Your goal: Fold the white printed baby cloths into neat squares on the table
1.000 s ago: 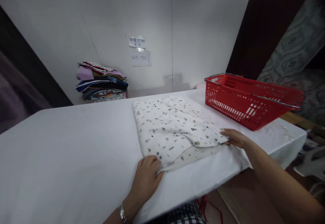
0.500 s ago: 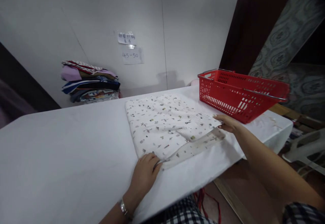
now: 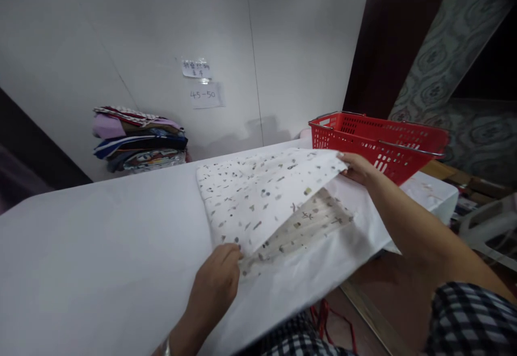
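A white cloth printed with small plant-like motifs [image 3: 250, 194] lies folded in layers across the table. My right hand [image 3: 357, 168] pinches the near right corner of its top layer and holds it raised. Beneath that lifted edge, the lower layer [image 3: 299, 229] shows its greyish print and rests on the table. My left hand [image 3: 218, 275] is closed at the near left corner of the cloth, fingers curled on the edge. The fingertips of that hand are partly hidden.
A red plastic basket [image 3: 363, 143] with metal handles stands at the right back of the white-covered table [image 3: 121, 259]. Several folded garments [image 3: 139, 140] are piled at the back left. Paper signs [image 3: 205, 95] hang on the wall. A white plastic chair [image 3: 490, 227] is at the right.
My right hand has lifted the cloth's top layer upward and away from me, exposing more of the lower layer. My left hand stays at the near left corner. The view has shifted right.
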### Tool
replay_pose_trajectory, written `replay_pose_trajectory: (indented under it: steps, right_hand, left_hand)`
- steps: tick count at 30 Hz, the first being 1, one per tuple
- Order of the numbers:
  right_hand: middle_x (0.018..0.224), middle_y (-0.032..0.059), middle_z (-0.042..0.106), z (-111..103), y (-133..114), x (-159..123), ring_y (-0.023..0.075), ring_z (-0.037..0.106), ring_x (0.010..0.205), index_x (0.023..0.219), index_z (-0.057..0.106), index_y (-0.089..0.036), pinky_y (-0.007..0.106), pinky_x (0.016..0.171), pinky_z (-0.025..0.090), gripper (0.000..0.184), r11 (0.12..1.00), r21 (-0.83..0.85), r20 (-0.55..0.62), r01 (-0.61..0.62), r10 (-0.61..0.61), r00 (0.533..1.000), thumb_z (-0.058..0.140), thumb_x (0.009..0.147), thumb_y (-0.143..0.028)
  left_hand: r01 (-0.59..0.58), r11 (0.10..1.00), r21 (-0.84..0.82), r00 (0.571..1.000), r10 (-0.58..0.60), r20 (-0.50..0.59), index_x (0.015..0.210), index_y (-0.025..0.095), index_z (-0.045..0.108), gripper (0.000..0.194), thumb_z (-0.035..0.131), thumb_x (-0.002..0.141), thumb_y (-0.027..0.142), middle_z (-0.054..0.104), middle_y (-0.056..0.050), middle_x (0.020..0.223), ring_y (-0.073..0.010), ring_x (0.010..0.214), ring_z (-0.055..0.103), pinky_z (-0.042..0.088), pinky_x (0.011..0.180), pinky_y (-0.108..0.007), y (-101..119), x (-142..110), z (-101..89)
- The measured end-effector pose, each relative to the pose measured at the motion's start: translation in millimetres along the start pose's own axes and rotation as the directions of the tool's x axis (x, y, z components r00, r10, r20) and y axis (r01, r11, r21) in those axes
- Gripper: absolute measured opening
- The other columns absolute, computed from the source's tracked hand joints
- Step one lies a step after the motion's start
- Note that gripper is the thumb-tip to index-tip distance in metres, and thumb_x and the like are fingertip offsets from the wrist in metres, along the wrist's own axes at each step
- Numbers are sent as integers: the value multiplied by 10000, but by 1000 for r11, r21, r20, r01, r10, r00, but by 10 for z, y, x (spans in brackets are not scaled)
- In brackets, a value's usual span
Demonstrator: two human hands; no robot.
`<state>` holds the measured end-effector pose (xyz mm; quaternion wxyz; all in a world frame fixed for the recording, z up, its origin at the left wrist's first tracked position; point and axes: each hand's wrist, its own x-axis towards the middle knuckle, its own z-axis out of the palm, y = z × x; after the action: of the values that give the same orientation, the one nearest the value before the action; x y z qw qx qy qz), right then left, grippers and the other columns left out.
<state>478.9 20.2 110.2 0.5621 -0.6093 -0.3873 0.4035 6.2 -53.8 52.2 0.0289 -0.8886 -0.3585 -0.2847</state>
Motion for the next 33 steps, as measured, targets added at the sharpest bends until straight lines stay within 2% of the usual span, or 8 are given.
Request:
replay_pose_trajectory:
  steps: [3, 6, 8, 12, 15, 19, 28, 33]
  right_hand:
    - [545, -29, 504, -111, 418, -306, 73, 460, 447, 716, 524, -163, 151, 355, 386, 207, 972, -136, -37, -192, 188, 981, 702, 706, -267]
    - [530, -34, 504, -164, 780, -566, 85, 485, 450, 690, 521, -159, 179, 382, 429, 183, 914, -238, -86, -329, 317, 944, 691, 709, -222]
    - [522, -37, 506, -192, 878, -655, 89, 501, 449, 691, 522, -156, 190, 402, 446, 161, 879, -295, -106, -374, 359, 927, 665, 732, -215]
    - [519, -17, 548, -277, 836, -681, 116, 540, 443, 725, 536, -151, 209, 407, 449, 155, 818, -394, -93, -419, 418, 904, 649, 749, -255]
    - [517, 12, 577, -344, 775, -682, 142, 573, 461, 750, 538, -148, 215, 409, 448, 161, 779, -449, -72, -437, 456, 887, 633, 756, -277]
    - [583, 22, 612, -343, 753, -742, 121, 587, 508, 771, 532, -157, 193, 455, 453, 166, 747, -536, -25, -392, 450, 892, 603, 786, -307]
    - [421, -19, 498, -254, 811, -758, 104, 477, 381, 651, 542, -152, 203, 401, 371, 243, 545, -760, -130, -354, 406, 905, 628, 770, -345]
    - [420, -25, 490, -319, 870, -756, 115, 464, 366, 742, 587, -135, 223, 410, 353, 264, 483, -815, -162, -319, 339, 927, 653, 740, -390]
  left_hand:
    - [-36, 999, -25, 994, 39, 104, 871, 188, 596, 301, 373, 748, 29, 613, -50, 915, -165, 869, 570, 476, 777, -282, 3, -224, 169]
    - [40, 999, -7, 980, -38, 197, 909, 207, 601, 336, 392, 718, 27, 612, -40, 949, -172, 885, 568, 477, 787, -306, -36, -432, 340]
    - [95, 995, 31, 972, -100, 212, 936, 212, 602, 329, 414, 718, 55, 608, -44, 983, -189, 907, 564, 471, 805, -337, -75, -517, 395]
    - [179, 982, 64, 967, -188, 172, 914, 197, 597, 245, 444, 736, 125, 606, -59, 988, -208, 937, 560, 467, 825, -360, -124, -580, 375]
    - [267, 963, 43, 944, -270, 191, 857, 208, 578, 184, 430, 761, 157, 599, -41, 946, -184, 914, 564, 483, 762, -301, -124, -592, 312]
    - [330, 944, 19, 927, -328, 179, 869, 225, 554, 177, 403, 784, 188, 579, -27, 993, -164, 932, 556, 480, 696, -249, -137, -622, 266]
    - [395, 919, 21, 871, -381, 310, 816, 224, 520, 158, 371, 788, 178, 559, -24, 942, -160, 908, 530, 451, 702, -255, -109, -612, 236]
    - [419, 908, 26, 841, -399, 367, 803, 224, 521, 142, 387, 776, 186, 555, -24, 945, -162, 913, 528, 445, 709, -256, -115, -599, 217]
